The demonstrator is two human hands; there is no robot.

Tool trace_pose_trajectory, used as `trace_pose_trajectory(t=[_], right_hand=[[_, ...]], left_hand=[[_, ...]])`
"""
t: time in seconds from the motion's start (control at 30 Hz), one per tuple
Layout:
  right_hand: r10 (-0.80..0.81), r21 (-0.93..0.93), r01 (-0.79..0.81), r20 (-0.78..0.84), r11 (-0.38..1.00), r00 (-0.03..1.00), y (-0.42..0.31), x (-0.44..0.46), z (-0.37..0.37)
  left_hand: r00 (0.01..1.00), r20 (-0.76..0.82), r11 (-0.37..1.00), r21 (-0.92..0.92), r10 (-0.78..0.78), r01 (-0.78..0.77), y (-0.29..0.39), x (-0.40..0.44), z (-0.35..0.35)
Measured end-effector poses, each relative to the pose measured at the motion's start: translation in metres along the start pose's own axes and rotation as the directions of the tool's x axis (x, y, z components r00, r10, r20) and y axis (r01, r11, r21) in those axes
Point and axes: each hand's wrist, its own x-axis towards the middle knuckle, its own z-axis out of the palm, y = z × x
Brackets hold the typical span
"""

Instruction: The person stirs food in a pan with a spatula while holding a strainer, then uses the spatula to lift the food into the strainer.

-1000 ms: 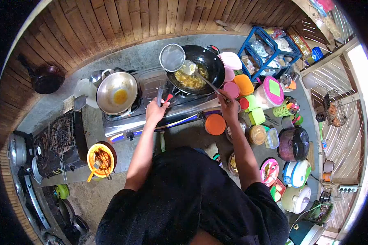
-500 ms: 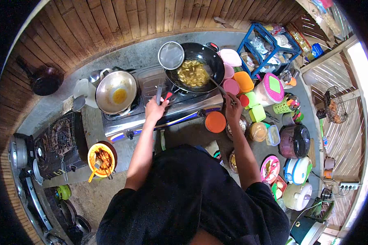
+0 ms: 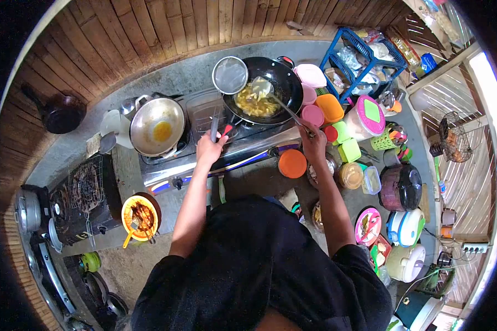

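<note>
My left hand (image 3: 210, 150) is closed round the handle of a fine-mesh strainer (image 3: 230, 75), whose round mesh hangs over the left rim of a black wok (image 3: 273, 69). The wok's red-and-black handle (image 3: 226, 130) lies right by my left fingers; whether they grip it too, I cannot tell. My right hand (image 3: 313, 144) is wrapped round a long metal spatula (image 3: 286, 108). Its blade is in the wok, at the back of yellowish food pieces (image 3: 255, 105) in oil or liquid.
A pan with yellow oil (image 3: 157, 127) sits on the stove's (image 3: 243, 151) left burner. An orange bowl of dark red sauce (image 3: 139, 217) stands left. Several lidded tubs, an orange lid (image 3: 292, 164) and a blue rack (image 3: 364, 60) crowd the right side. A knife (image 3: 221, 188) lies near my body.
The spatula blade has swung from the wok's right side leftward to the back of the food, and my right hand has shifted slightly left. My left hand and the strainer stay almost still.
</note>
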Motion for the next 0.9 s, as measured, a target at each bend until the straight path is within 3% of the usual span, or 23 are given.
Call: trace_pose_trajectory(t=[0.03,0.07,0.13,0.27,0.33,0.47,0.53,0.57,0.63,0.77,0.83,0.9], right_hand=[[-0.055,-0.133,0.060,0.044,0.989,0.998,-0.002,0.003,-0.004],[-0.051,-0.133,0.057,0.043,0.989,0.998,-0.004,0.005,-0.007],[-0.280,-0.332,0.289,0.077,0.898,0.957,-0.005,0.010,-0.012],[-0.211,-0.400,0.227,0.083,0.888,0.974,0.004,0.005,-0.014],[-0.125,-0.369,0.111,-0.014,0.923,0.992,0.014,-0.001,-0.012],[0.010,-0.280,-0.026,-0.057,0.960,0.998,0.021,-0.015,-0.006],[0.182,-0.027,-0.185,-0.083,0.982,0.980,0.003,-0.020,-0.003],[0.186,-0.027,-0.188,-0.083,0.982,0.979,0.005,-0.021,-0.001],[0.284,0.298,-0.255,-0.059,0.920,0.957,0.010,-0.020,0.004],[0.223,0.369,-0.188,-0.055,0.910,0.973,0.012,-0.016,0.008],[0.152,0.138,-0.144,-0.053,0.980,0.987,0.022,-0.013,0.005],[0.140,0.108,-0.132,-0.068,0.985,0.988,0.031,-0.007,0.006]], left_hand=[[1.000,0.002,1.000,0.002,0.001,-0.001,0.002,-0.001,-0.001],[1.000,-0.003,1.000,0.000,-0.016,0.016,0.004,-0.002,-0.001],[1.000,-0.006,1.000,-0.003,-0.031,0.031,0.005,-0.003,-0.001],[1.000,-0.016,1.000,0.000,-0.018,0.018,-0.001,0.000,0.001],[1.000,-0.029,1.000,0.011,-0.009,0.009,-0.001,0.002,0.002],[1.000,-0.015,1.000,0.017,-0.026,0.027,0.002,-0.001,0.001],[0.999,-0.013,0.999,-0.007,-0.032,0.032,0.000,0.000,0.002],[0.999,-0.011,0.999,-0.005,-0.033,0.033,-0.002,0.001,0.003],[1.000,-0.018,1.000,-0.002,-0.017,0.017,0.000,0.000,0.002],[0.999,-0.012,0.999,-0.034,-0.030,0.029,0.004,-0.003,0.000],[1.000,-0.009,0.999,-0.023,-0.030,0.029,0.002,-0.002,0.001],[1.000,-0.005,1.000,0.003,-0.010,0.010,0.000,0.000,0.000]])
